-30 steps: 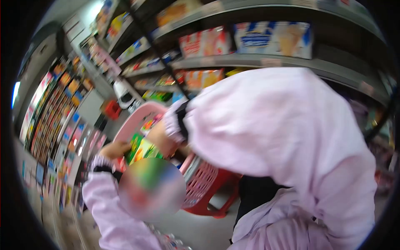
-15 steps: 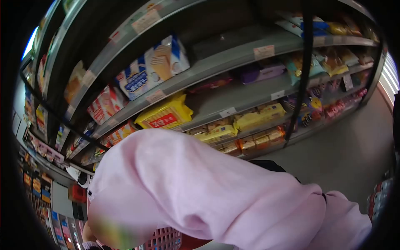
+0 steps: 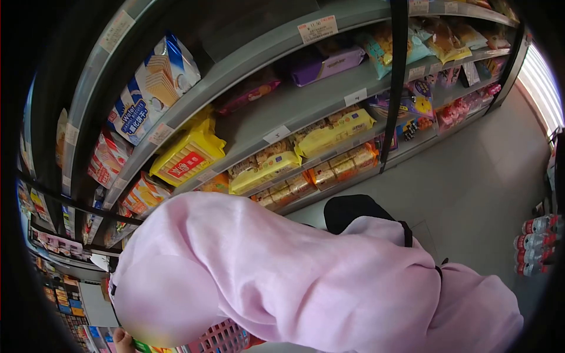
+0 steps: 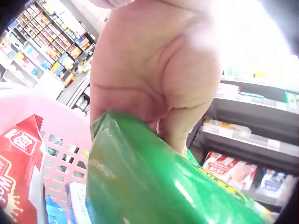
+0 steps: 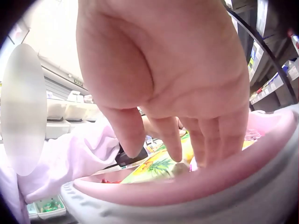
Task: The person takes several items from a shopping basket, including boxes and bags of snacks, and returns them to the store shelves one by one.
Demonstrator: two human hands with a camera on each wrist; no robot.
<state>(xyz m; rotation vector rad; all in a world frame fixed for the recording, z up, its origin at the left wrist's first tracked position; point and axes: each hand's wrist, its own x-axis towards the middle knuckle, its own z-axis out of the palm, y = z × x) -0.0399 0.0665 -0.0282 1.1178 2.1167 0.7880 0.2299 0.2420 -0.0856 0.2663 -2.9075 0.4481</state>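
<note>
Two hands work at the pink basket (image 4: 65, 119). The left hand (image 4: 154, 65) has its fingers clamped on the upper edge of a glossy green packet (image 4: 145, 172), which sits at the basket's mouth, though how much of it lies inside cannot be told. Just over the basket's rim, the right hand (image 5: 168, 70) points down with its fingers straight and slightly apart, above a pineapple-printed packet (image 5: 159, 168), perhaps the same one; whether they touch it cannot be made out. The likeliest trouble is a slip: the wrapping looks slick and the hold seems to take in only the edge, so a hard tug could slide it free or tear it. Its bulk could also snag the red snack packet (image 4: 21, 172) inside the basket and crumple it. A lavender sleeve (image 3: 182, 226) hides much of the basket from the head view, so the right hand could bump the rim unseen.
</note>
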